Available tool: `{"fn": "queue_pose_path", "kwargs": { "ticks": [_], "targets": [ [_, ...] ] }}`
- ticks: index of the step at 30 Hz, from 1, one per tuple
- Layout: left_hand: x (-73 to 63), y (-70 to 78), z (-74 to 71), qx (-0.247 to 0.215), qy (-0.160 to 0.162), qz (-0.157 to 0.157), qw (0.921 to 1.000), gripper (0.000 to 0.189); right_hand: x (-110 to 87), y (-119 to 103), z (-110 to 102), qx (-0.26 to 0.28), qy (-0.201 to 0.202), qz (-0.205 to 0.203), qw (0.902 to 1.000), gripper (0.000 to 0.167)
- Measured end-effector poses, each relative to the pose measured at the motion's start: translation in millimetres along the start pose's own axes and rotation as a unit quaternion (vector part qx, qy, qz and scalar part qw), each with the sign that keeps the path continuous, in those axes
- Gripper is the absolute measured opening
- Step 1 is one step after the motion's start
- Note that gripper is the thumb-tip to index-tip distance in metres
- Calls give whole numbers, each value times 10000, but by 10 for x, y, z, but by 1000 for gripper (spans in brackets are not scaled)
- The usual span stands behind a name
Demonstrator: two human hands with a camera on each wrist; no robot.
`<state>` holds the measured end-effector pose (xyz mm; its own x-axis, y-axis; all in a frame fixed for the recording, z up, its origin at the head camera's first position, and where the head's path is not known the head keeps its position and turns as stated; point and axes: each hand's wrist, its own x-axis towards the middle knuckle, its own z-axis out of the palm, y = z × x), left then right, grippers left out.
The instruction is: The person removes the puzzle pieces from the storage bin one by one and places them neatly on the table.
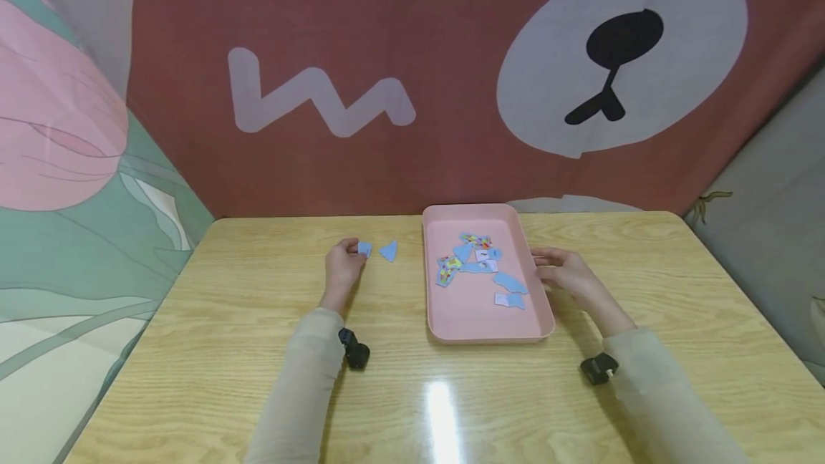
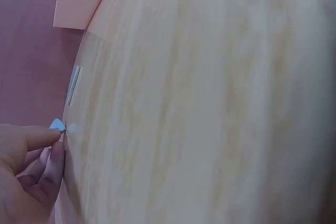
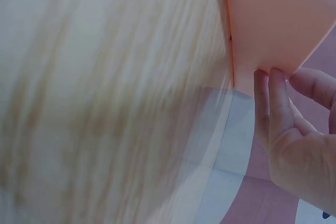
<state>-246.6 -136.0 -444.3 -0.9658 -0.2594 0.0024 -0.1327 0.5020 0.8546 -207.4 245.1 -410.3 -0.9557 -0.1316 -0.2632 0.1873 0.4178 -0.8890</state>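
Observation:
My left hand [image 1: 343,268] is over the left side of the table and pinches a small flat light-blue piece [image 1: 364,248] between thumb and finger. In the left wrist view, the piece's pale edge [image 2: 58,125] shows at the fingertips. A blue triangular piece [image 1: 389,251] lies on the wood just right of that hand. The pink tray [image 1: 477,324] stands further right, holding several flat pieces, some plain blue [image 1: 510,283], some with a colourful pattern [image 1: 447,271]. My right hand [image 1: 567,274] touches the tray's right wall with extended fingertips [image 3: 278,90].
The wooden table [image 1: 225,349] ends at the back against a red-brown cloth [image 1: 322,170] with a bear's face. A black wrist camera [image 1: 354,351] sits by the left sleeve, another black camera [image 1: 599,369] by the right. Light glares on the front of the tabletop.

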Motion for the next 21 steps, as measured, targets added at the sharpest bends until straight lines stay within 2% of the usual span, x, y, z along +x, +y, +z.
{"fn": "queue_pose_path", "kwargs": {
  "ticks": [4,12,17,21],
  "targets": [
    [-9,-5,-14,3,74,71,9999,37,0,-5,0,9,-8,-15,10000,55],
    [-40,-16,-45,-32,87,-40,9999,38,-19,-6,2,114,-99,-101,9998,54],
    [-47,45,-23,-445,50,-24,9990,39,-14,9,-3,30,-104,-95,9999,55],
    [-81,201,34,-927,-85,-5,9957,39,-15,8,-9,-2,-95,-106,9999,55]
  ]
}}
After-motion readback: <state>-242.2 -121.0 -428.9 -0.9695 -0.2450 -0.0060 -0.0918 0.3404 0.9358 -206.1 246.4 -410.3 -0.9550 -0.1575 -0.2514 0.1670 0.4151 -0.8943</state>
